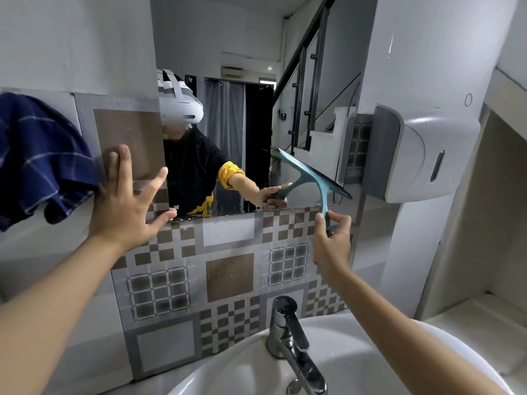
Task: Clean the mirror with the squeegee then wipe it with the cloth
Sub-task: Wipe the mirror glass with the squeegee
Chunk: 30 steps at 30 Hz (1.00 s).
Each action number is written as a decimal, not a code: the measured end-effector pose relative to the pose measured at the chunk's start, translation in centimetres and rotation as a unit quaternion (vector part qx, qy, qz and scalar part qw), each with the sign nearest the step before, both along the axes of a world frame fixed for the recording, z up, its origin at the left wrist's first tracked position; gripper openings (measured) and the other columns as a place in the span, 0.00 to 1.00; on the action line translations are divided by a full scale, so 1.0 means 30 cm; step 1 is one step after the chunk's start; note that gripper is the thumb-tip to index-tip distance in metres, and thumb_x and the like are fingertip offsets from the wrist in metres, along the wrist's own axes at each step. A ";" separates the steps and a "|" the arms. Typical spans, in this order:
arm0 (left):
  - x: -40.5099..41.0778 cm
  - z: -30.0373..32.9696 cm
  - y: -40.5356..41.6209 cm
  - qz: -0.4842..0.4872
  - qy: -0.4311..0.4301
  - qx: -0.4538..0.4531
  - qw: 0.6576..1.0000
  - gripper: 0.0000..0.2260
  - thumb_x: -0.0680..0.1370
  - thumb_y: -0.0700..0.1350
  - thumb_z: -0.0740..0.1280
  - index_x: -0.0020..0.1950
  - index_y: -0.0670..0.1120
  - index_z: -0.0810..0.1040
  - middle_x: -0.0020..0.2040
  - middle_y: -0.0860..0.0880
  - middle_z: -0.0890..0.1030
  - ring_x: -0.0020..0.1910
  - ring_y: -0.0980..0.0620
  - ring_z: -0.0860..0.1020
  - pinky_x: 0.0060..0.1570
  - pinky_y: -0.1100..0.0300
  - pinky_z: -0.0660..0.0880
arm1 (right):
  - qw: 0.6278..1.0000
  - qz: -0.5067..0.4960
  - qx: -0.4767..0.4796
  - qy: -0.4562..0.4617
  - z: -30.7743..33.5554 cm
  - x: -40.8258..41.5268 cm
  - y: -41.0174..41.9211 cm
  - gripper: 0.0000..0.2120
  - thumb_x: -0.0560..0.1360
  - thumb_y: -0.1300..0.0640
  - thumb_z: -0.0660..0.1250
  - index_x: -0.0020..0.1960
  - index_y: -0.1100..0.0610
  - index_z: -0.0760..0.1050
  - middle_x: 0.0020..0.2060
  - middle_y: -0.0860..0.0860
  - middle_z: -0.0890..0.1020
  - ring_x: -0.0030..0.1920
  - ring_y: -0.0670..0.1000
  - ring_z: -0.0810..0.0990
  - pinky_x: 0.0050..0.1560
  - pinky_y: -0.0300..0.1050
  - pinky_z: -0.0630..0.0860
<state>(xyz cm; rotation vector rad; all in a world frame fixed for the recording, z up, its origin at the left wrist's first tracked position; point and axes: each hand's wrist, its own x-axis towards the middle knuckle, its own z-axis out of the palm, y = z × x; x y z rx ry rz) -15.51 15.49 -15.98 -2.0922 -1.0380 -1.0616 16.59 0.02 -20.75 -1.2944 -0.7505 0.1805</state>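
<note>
A: The teal squeegee [310, 178] is being pinched by the right hand [332, 240], blade low right on the mirror [236, 124].

B: Left hand [125, 203] is being spread on the tiles; the blue cloth [37, 158], far left, looks untouched, so wiping's left.

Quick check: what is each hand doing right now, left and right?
Left hand: open, fingers spread, flat on the tiled wall, holding nothing.
Right hand: closed on the squeegee handle.

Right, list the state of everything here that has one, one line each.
squeegee: held by its handle, blade against the mirror's lower right.
mirror: droplets along its bottom edge.
cloth: hanging at the left, unheld.
right hand: shut on the squeegee.
left hand: open, flat on the tiles.
tap: no water running.
</note>
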 end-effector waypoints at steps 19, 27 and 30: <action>-0.003 0.003 -0.013 0.006 -0.006 -0.019 1.000 0.37 0.71 0.61 0.67 0.75 0.52 0.58 0.77 0.35 0.42 0.75 0.37 0.40 0.66 0.33 0.56 | 0.969 0.067 0.052 0.231 0.075 -0.407 0.075 0.08 0.79 0.51 0.62 0.54 0.52 0.64 0.44 0.59 0.76 0.27 0.49 0.71 0.23 0.40 0.70; -0.024 0.010 -0.009 0.005 0.023 -0.052 0.998 0.40 0.70 0.59 0.70 0.76 0.55 0.52 0.76 0.39 0.35 0.74 0.38 0.34 0.69 0.38 0.51 | 0.973 0.143 0.062 0.173 0.065 -0.676 0.106 0.08 0.79 0.52 0.64 0.52 0.47 0.65 0.35 0.58 0.78 0.24 0.51 0.73 0.22 0.40 0.72; -0.054 0.018 -0.017 -0.013 0.031 -0.069 0.997 0.43 0.69 0.58 0.72 0.77 0.54 0.51 0.76 0.42 0.33 0.75 0.41 0.35 0.66 0.39 0.63 | 0.976 0.131 0.068 0.160 0.059 -0.691 0.104 0.08 0.79 0.53 0.64 0.53 0.48 0.65 0.34 0.59 0.77 0.23 0.52 0.73 0.21 0.39 0.71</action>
